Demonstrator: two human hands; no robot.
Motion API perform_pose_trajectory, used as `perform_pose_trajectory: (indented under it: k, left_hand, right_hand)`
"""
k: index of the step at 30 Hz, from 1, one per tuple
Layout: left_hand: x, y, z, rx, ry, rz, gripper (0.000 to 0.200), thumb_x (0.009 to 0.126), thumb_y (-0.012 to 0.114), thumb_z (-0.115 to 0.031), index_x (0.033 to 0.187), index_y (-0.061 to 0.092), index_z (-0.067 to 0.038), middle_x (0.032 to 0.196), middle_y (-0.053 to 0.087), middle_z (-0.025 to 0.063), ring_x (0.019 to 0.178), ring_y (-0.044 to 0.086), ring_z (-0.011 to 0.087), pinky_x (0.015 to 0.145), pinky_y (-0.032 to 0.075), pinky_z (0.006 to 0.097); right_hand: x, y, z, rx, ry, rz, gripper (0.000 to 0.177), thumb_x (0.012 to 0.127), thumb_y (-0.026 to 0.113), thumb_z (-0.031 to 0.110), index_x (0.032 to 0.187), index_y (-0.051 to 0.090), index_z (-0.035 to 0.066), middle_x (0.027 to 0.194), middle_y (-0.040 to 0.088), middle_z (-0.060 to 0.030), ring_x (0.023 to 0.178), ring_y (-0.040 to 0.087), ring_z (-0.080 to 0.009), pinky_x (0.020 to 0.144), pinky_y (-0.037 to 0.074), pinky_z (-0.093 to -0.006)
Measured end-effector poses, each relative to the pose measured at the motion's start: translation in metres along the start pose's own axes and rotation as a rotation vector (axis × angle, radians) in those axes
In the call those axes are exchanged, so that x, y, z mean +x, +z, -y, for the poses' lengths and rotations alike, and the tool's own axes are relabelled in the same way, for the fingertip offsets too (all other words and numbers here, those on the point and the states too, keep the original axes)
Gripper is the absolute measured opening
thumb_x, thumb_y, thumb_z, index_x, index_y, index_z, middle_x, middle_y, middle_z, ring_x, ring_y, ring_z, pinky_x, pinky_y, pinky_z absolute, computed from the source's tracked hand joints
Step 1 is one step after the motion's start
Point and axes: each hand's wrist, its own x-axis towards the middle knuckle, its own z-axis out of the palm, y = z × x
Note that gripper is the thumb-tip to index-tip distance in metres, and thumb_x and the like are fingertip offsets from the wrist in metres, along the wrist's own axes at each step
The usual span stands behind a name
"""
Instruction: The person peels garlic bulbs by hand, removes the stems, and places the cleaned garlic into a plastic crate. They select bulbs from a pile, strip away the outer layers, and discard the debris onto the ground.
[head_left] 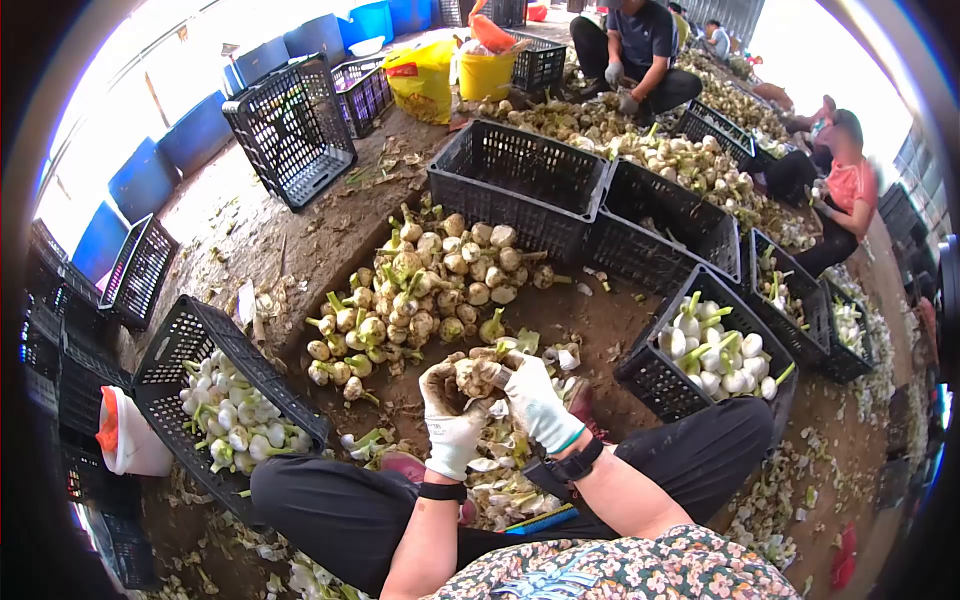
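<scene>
Both my hands wear white gloves with dirty fingers and meet above my lap. My left hand [452,420] is closed around a brownish, soil-stained garlic bulb [476,377]. Against the bulb's right side, my right hand [535,395] is closed with its fingertips pressed together; a small dark item shows at its fingertips, too small to name. Just beyond my hands lies a pile of untrimmed garlic bulbs [440,280] with green stems. Loose peels and cut stems [500,490] cover the ground between my legs.
Crates of white peeled garlic stand at my left [180,350] and right [640,375]. Two black crates [515,205] [665,240] stand behind the pile. A white bucket [140,440] is at far left. Co-workers [650,50] [850,200] sit by more garlic. A yellow bucket [485,77] stands at the back.
</scene>
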Motion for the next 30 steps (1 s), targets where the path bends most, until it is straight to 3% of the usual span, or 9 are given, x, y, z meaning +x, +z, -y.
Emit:
perform_pose_trajectory:
  k: [1, 3, 4, 8, 14, 17, 23, 27, 30]
  left_hand:
    - [-0.001, -0.002, 0.001, -0.005, -0.002, -0.001, 0.071, 0.072, 0.074, 0.016, 0.128, 0.04, -0.011, 0.135, 0.049, 0.0079, 0.121, 0.053, 0.0201, 0.102, 0.047, 0.0352]
    - [-0.003, -0.003, 0.0, -0.002, 0.003, 0.0, 0.07, 0.072, 0.073, 0.016, 0.128, 0.04, -0.011, 0.135, 0.05, 0.0078, 0.121, 0.053, 0.0198, 0.102, 0.047, 0.0352]
    - [-0.003, -0.003, -0.001, 0.004, 0.006, 0.0, 0.07, 0.073, 0.073, 0.015, 0.127, 0.04, -0.011, 0.134, 0.05, 0.0077, 0.121, 0.053, 0.0196, 0.102, 0.047, 0.0351]
    - [-0.004, -0.001, -0.005, 0.003, 0.012, -0.015, 0.069, 0.073, 0.073, 0.015, 0.127, 0.04, -0.012, 0.133, 0.05, 0.0074, 0.12, 0.053, 0.0193, 0.102, 0.047, 0.0347]
    - [-0.006, -0.001, -0.023, -0.375, -0.164, 0.076, 0.074, 0.087, 0.069, 0.002, 0.148, 0.029, -0.015, 0.136, 0.051, 0.01, 0.12, 0.055, 0.0239, 0.101, 0.048, 0.0379]
    - [-0.003, -0.007, -0.027, -0.642, -0.397, 0.059, 0.073, 0.089, 0.067, 0.002, 0.149, 0.029, -0.015, 0.134, 0.052, 0.0104, 0.121, 0.055, 0.0242, 0.1, 0.049, 0.0391]
    - [-0.008, 0.02, -0.038, 0.012, -0.114, -0.01, 0.058, 0.09, 0.073, -0.015, 0.138, 0.043, -0.005, 0.121, 0.059, 0.0082, 0.103, 0.062, 0.0166, 0.092, 0.051, 0.0305]
    - [-0.002, -0.005, -0.043, -0.308, -0.453, 0.073, 0.047, 0.094, 0.067, -0.027, 0.132, 0.05, -0.005, 0.11, 0.065, 0.0071, 0.087, 0.066, 0.0152, 0.072, 0.055, 0.0279]
    - [-0.001, 0.004, -0.049, -0.148, -0.33, 0.047, 0.054, 0.09, 0.073, -0.022, 0.134, 0.049, -0.003, 0.114, 0.063, 0.0079, 0.095, 0.064, 0.0156, 0.082, 0.054, 0.0282]
  right_hand:
    - [-0.005, 0.002, 0.008, -0.003, -0.002, 0.002, 0.032, 0.091, 0.07, 0.014, 0.118, 0.063, -0.001, 0.097, 0.071, -0.0057, 0.076, 0.067, -0.01, 0.053, 0.054, -0.0235]
    - [-0.012, 0.005, 0.024, 0.001, 0.051, 0.105, 0.036, 0.092, 0.068, 0.01, 0.124, 0.061, -0.005, 0.111, 0.068, -0.0091, 0.097, 0.066, -0.014, 0.089, 0.053, -0.0279]
    - [-0.013, 0.005, 0.029, -0.023, 0.055, 0.128, 0.038, 0.092, 0.068, 0.01, 0.125, 0.06, -0.006, 0.116, 0.067, -0.0097, 0.101, 0.065, -0.0145, 0.091, 0.053, -0.0282]
    - [-0.01, 0.002, 0.028, -0.231, -0.094, 0.136, 0.036, 0.09, 0.069, 0.01, 0.123, 0.063, -0.003, 0.106, 0.071, -0.0083, 0.091, 0.067, -0.0113, 0.078, 0.056, -0.0251]
    - [-0.007, -0.014, 0.048, -0.166, 0.116, 0.247, 0.038, 0.089, 0.066, -0.001, 0.126, 0.061, -0.005, 0.121, 0.065, -0.0098, 0.109, 0.063, -0.0169, 0.098, 0.05, -0.0289]
    - [-0.007, -0.021, 0.051, -0.33, -0.038, 0.317, 0.039, 0.087, 0.069, -0.002, 0.125, 0.063, -0.001, 0.12, 0.066, -0.0077, 0.112, 0.062, -0.0168, 0.098, 0.049, -0.03]
    - [-0.019, -0.013, 0.04, -0.727, -0.195, 0.133, 0.036, 0.086, 0.072, 0.0, 0.121, 0.067, 0.002, 0.117, 0.068, -0.0053, 0.105, 0.062, -0.0133, 0.096, 0.048, -0.03]
    - [-0.017, -0.015, 0.034, -0.448, -0.15, 0.079, 0.025, 0.088, 0.07, 0.0, 0.114, 0.07, 0.0, 0.108, 0.071, -0.0033, 0.099, 0.063, -0.0101, 0.091, 0.05, -0.0279]
    - [-0.021, -0.011, 0.044, -0.48, -0.176, 0.108, 0.024, 0.087, 0.068, -0.004, 0.111, 0.071, -0.002, 0.106, 0.072, -0.0044, 0.095, 0.064, -0.01, 0.089, 0.051, -0.0264]
